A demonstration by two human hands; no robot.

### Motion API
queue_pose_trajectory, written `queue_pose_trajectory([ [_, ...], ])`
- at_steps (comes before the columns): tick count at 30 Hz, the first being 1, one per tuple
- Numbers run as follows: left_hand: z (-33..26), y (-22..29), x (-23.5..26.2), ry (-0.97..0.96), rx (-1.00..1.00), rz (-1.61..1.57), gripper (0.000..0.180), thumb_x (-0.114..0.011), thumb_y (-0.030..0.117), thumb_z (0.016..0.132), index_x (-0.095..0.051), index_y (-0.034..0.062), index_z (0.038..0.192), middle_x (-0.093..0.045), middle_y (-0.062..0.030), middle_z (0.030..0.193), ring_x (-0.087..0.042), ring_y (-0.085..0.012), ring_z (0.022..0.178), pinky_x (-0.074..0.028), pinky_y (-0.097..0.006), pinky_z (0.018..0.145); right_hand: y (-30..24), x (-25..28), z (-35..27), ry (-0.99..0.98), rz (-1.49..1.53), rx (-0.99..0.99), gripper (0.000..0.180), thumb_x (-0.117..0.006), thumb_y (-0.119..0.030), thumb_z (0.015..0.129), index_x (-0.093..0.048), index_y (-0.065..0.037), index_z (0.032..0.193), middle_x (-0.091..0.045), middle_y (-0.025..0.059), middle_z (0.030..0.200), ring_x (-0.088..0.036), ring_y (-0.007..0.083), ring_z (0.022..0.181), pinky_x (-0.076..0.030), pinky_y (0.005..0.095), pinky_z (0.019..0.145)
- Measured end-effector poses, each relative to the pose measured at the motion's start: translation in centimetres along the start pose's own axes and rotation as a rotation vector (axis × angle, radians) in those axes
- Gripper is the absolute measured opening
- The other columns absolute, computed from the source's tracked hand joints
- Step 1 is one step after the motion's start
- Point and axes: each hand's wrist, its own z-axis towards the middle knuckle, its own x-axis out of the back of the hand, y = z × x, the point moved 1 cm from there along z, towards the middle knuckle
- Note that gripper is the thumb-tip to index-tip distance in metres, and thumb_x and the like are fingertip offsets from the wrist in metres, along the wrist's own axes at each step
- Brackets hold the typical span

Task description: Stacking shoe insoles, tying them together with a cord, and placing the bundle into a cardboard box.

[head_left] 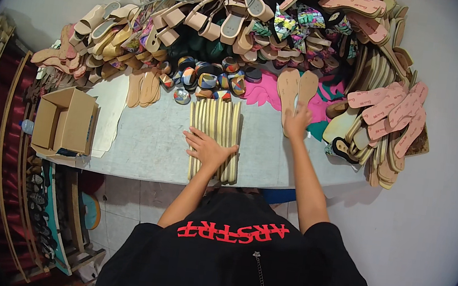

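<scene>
On the grey worktable (149, 144), my left hand (207, 148) spread flat on the row of pale yellow upright soles (217, 124), my right hand (296, 123) pressing open-fingered on the tan insole pair (297, 91) beside pink cutouts (263, 93).

1. The surface (149, 144) is pale grey and matt, like painted board or stone.
2. A row of cream insoles (215, 135) stood on edge under the left hand (205, 148) looks like smooth, matt pressed board.
3. Two tan soles (297, 91) by the right hand (298, 123) have a dull, leather-like finish.
4. The open box (63, 120) is plain brown cardboard.
5. Pink insoles (396, 109) look matt and papery.
6. Beige sandals (199, 13) show a soft sheen on smooth straps.
7. Patterned pieces (289, 22) look like printed cloth.
</scene>
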Motion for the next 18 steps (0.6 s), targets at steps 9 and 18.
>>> queue_pose_trajectory([
  [9, 1.1, 1.3, -0.9, 0.027, -0.060, 0.034, 0.134, -0.074, 0.056, 0.046, 0.005, -0.0134, 0.130, -0.006, -0.0345, 0.135, -0.009, -0.0419, 0.128, -0.015, -0.060, 0.095, 3.0, -1.2, 5.9, -0.280, -0.159, -0.309, 0.057, -0.058, -0.016, 0.070, -0.034, -0.004, 0.120, -0.039, 0.0248, 0.110, -0.037, 0.0402, 0.105, -0.035, 0.0479, 0.086],
  [18, -0.5, -4.4, 3.0, 0.055, -0.089, 0.056, 0.134, -0.073, 0.058, 0.046, 0.003, -0.0138, 0.130, -0.010, -0.0350, 0.133, -0.012, -0.0419, 0.126, -0.018, -0.060, 0.094, -5.0, 0.1, -3.5, -0.100, -0.203, -0.001, 0.058, -0.055, -0.010, 0.071, -0.033, -0.005, 0.124, -0.040, 0.0194, 0.103, -0.041, 0.0351, 0.097, -0.037, 0.0446, 0.080],
])
